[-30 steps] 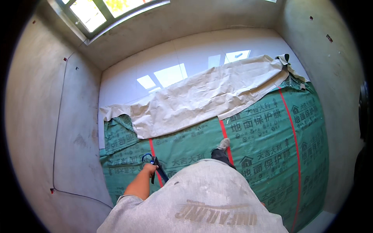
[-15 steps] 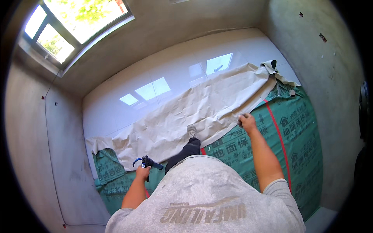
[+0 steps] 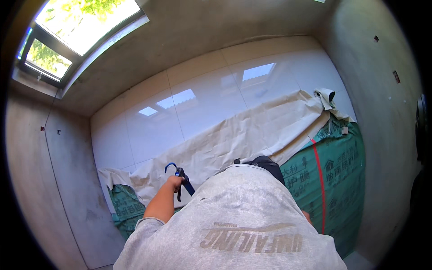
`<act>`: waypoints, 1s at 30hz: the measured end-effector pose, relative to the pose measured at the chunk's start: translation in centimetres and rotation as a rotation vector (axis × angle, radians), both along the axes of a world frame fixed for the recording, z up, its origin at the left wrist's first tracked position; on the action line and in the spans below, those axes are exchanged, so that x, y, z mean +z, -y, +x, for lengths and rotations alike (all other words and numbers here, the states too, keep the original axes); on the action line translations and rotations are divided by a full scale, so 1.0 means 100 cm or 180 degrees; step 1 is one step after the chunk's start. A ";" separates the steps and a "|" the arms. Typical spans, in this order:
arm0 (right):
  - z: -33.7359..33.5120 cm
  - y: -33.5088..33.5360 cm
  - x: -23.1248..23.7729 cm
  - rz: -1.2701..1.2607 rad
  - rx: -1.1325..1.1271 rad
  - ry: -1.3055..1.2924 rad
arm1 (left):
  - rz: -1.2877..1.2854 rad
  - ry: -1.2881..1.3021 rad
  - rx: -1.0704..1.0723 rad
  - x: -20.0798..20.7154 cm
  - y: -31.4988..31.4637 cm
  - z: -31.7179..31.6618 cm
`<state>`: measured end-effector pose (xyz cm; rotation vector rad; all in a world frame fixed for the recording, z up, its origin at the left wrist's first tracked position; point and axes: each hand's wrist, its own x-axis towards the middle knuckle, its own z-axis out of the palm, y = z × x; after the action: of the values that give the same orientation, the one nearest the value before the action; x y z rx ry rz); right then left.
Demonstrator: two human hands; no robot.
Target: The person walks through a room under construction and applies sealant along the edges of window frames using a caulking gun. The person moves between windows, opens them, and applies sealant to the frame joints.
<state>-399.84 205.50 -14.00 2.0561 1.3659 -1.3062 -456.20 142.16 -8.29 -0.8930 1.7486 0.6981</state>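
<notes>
My left hand (image 3: 174, 182) is closed around the handle of a blue caulking gun (image 3: 182, 175), held just above the lower left part of a beige paper sheet (image 3: 252, 135). The sheet lies folded back across a green floor covering (image 3: 335, 175) that has a red stripe (image 3: 318, 180). My right hand is hidden behind my grey-shirted torso (image 3: 238, 220); only a bit of that arm (image 3: 307, 216) shows at the shirt's right edge. A dark shoe or knee (image 3: 266, 163) pokes out above the shirt.
Glossy white floor tiles (image 3: 202, 103) lie bare beyond the sheet. Bare concrete walls (image 3: 40, 180) close the room on the left, far side and right. A window (image 3: 76, 27) is at the upper left. The sheet's crumpled corner (image 3: 326, 96) sits at the right.
My right hand, which was touching the sheet's edge half a second ago, has drawn back out of sight behind my torso. The left hand keeps hold of the caulking gun. The view has shifted.
</notes>
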 end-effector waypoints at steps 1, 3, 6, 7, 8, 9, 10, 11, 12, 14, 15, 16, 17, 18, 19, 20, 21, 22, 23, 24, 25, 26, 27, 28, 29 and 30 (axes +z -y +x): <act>-0.004 -0.013 -0.013 0.0079 -0.0539 -0.0120 | 0.0014 -0.0102 0.0019 0.000 -0.010 -0.025; -0.045 -0.032 -0.029 0.0078 -0.0666 -0.0128 | -0.0151 -0.0385 -0.0011 0.001 -0.040 -0.066; -0.156 -0.074 -0.039 0.0029 -0.0490 -0.0119 | -0.0516 -0.0902 -0.0225 0.003 -0.082 -0.130; -0.223 -0.111 -0.031 0.0006 -0.0244 -0.0033 | -0.0577 -0.1112 -0.0035 0.001 -0.099 -0.139; -0.280 -0.142 -0.025 -0.0099 -0.0059 0.0124 | -0.0707 -0.1258 0.0078 0.008 -0.113 -0.148; -0.332 -0.185 -0.047 0.0165 -0.0241 -0.0529 | -0.0582 -0.1413 0.0085 0.011 -0.137 -0.179; -0.411 -0.218 -0.038 0.0055 0.0520 -0.0802 | -0.0646 -0.1521 0.0141 0.023 -0.143 -0.197; -0.477 -0.254 -0.037 0.0655 0.0813 -0.0820 | -0.0533 -0.1581 0.0096 0.026 -0.165 -0.222; -0.564 -0.259 -0.015 0.0195 0.0304 -0.1236 | -0.0750 -0.1643 0.0003 0.031 -0.168 -0.236; -0.694 -0.291 0.028 0.0200 0.0797 -0.1601 | -0.0800 -0.1513 0.0107 0.041 -0.190 -0.268; -0.748 -0.307 0.053 0.0267 0.0970 -0.1685 | -0.0834 -0.1550 0.0086 0.056 -0.218 -0.291; -0.808 -0.317 0.080 0.0342 0.1106 -0.1850 | -0.0814 -0.1603 0.0038 0.059 -0.228 -0.313; -0.857 -0.324 0.101 0.0421 0.1229 -0.1987 | -0.0790 -0.1632 -0.0028 0.053 -0.236 -0.328; -0.908 -0.327 0.122 0.0431 0.1292 -0.2152 | -0.0778 -0.1667 -0.0089 0.048 -0.243 -0.346; -0.960 -0.323 0.142 0.0411 0.1387 -0.2343 | -0.0735 -0.1633 -0.0020 0.047 -0.248 -0.357; -1.013 -0.310 0.160 0.0342 0.1551 -0.2564 | -0.0732 -0.1612 0.0126 0.051 -0.251 -0.356; -1.031 -0.313 0.166 0.0380 0.1550 -0.2618 | -0.0681 -0.1465 0.0118 0.037 -0.267 -0.378; -1.061 -0.310 0.167 0.0363 0.1625 -0.2739 | -0.0684 -0.1361 0.0201 0.030 -0.274 -0.393; -1.079 -0.315 0.156 0.0346 0.1810 -0.2761 | -0.0650 -0.1190 0.0074 0.013 -0.275 -0.414; -1.090 -0.319 0.137 0.0396 0.2030 -0.2642 | -0.0623 -0.1015 -0.0056 -0.002 -0.274 -0.435; -1.114 -0.317 0.118 0.0444 0.2367 -0.2603 | -0.0638 -0.0929 -0.0042 0.003 -0.278 -0.447; -1.120 -0.319 0.107 0.0833 0.2516 -0.2343 | -0.0589 -0.0850 -0.0132 0.012 -0.292 -0.475; -1.121 -0.318 0.091 0.1170 0.2727 -0.2026 | -0.0537 -0.0790 0.0134 0.009 -0.295 -0.489; -1.109 -0.328 0.076 0.1127 0.2358 -0.1805 | -0.0443 -0.0740 0.0344 0.006 -0.302 -0.508; -1.087 -0.358 0.028 0.0700 0.2000 -0.1548 | -0.0392 -0.0586 0.0231 0.002 -0.312 -0.540; -1.101 -0.358 0.038 0.0060 0.1987 -0.1217 | -0.0444 -0.0507 0.0313 0.011 -0.308 -0.552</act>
<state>-509.95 241.25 -10.19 1.2414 1.9720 -1.4162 -511.35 172.98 -7.14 -1.0482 1.9234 0.7349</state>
